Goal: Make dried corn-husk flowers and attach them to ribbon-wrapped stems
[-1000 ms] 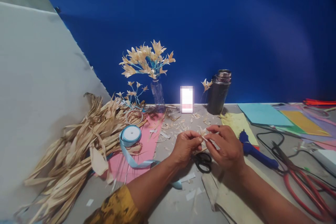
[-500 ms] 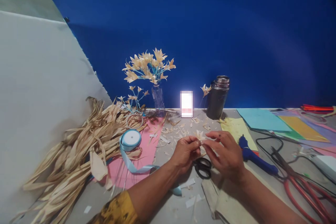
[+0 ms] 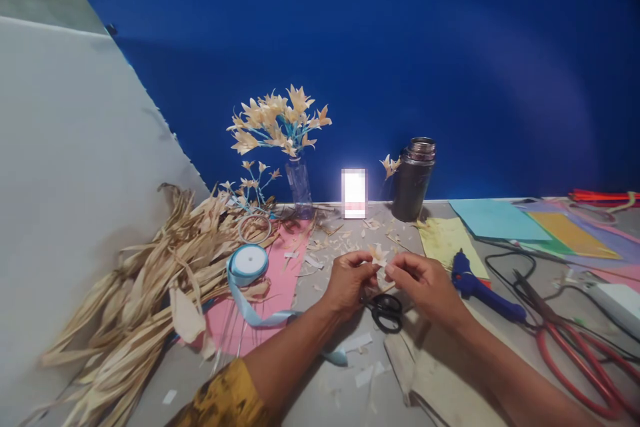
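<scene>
Pinching a small husk flower point(image 3: 377, 255) at its base, left hand point(image 3: 350, 280) and right hand point(image 3: 427, 283) are meeting fingertip to fingertip; it looks light and brittle, best gripped there.

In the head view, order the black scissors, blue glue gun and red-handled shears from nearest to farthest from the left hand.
From the left hand, which pinches the husk flower together with the right hand:
1. Black scissors, just right of it.
2. Blue glue gun, beyond the right hand.
3. Red-handled shears, far right.
</scene>
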The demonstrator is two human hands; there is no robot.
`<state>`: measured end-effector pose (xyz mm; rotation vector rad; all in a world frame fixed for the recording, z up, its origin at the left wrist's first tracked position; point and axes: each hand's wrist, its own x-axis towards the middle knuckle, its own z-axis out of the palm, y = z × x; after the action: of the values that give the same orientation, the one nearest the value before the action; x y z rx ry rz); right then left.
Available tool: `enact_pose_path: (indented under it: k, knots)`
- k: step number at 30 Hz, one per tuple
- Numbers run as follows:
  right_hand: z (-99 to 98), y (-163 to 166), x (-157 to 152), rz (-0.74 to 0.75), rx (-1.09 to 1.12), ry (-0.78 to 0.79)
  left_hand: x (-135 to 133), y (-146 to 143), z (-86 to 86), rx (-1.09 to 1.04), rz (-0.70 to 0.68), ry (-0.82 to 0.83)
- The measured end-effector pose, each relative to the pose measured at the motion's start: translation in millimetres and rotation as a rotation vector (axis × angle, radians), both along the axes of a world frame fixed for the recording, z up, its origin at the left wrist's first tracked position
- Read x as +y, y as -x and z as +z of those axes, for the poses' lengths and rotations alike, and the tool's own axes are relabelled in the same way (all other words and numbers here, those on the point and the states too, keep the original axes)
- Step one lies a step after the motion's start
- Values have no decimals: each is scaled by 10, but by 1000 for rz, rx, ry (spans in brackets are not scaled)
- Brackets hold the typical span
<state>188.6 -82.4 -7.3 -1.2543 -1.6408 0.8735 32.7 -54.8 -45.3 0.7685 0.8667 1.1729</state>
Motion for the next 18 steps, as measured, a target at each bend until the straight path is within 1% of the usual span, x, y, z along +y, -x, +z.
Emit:
enact_pose_path:
  k: [3, 9, 14, 16, 18]
  knots:
    - [-5, -4, 18, -30, 51, 56, -1, 2, 3, 47, -12, -21]
    - [10, -68, 69, -44, 177, 90, 31, 32, 4, -83, -128, 52]
    - [-12, -103, 115, -134, 237, 111, 56, 45, 24, -113, -92, 20]
    - [-31, -108, 135, -115, 265, 145, 50, 43, 34, -92, -72, 9]
    - [-39, -101, 149, -67, 249, 179, 39, 41, 39, -44, -47, 8]
